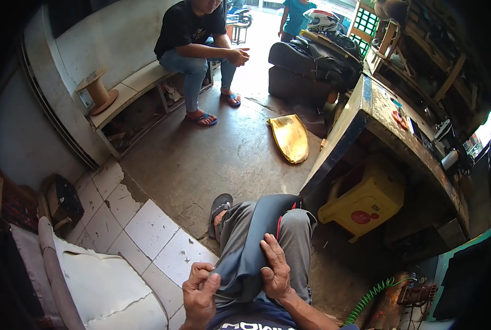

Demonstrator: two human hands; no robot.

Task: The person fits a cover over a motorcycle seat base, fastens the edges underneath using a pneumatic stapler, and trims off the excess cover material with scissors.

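Note:
A dark grey, smooth seat cover [261,234] with a red edge lies lengthwise over my lap, mostly on my grey trousers. My left hand [200,291] is closed at its near left corner, pinching the edge between thumb and fingers. My right hand [276,268] rests on the cover's right side with its fingers stretched out and the thumb apart. The cover's far end reaches past my knee. Its underside is hidden.
Ahead on the floor lies a yellow foam seat piece [290,138]. A yellow plastic stool [363,201] stands under the workbench [366,104] at right. White padding [105,280] is at lower left, a green coiled hose [369,300] at lower right. A person [193,52] sits on the bench [130,91].

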